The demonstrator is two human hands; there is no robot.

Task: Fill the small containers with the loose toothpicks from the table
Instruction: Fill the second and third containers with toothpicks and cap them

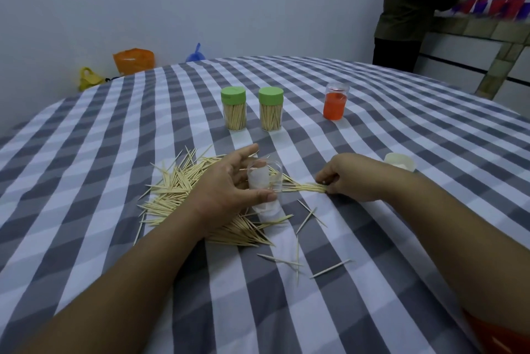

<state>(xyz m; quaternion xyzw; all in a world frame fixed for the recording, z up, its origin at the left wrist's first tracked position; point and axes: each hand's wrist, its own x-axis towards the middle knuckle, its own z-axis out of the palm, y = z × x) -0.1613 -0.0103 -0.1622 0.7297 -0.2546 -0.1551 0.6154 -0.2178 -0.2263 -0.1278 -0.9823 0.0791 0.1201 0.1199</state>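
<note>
My left hand (226, 184) grips a clear small container (265, 181) that leans over the pile of loose toothpicks (177, 184) in the middle of the checked tablecloth. My right hand (344, 177) pinches a bundle of toothpicks (305, 187) lying flat, their tips pointing at the container's mouth. Scattered single toothpicks (307, 217) lie in front of the hands. Two filled containers with green lids (233, 108) (271, 108) stand farther back. A container with an orange inside (335, 101) stands to their right. A pale lid (400, 161) lies beyond my right wrist.
The grey and white checked tablecloth (372, 282) covers the whole table. Orange (133, 59), yellow (89, 78) and blue bags (195, 53) sit on the floor beyond the far edge. A person (413, 9) stands at a counter at the back right.
</note>
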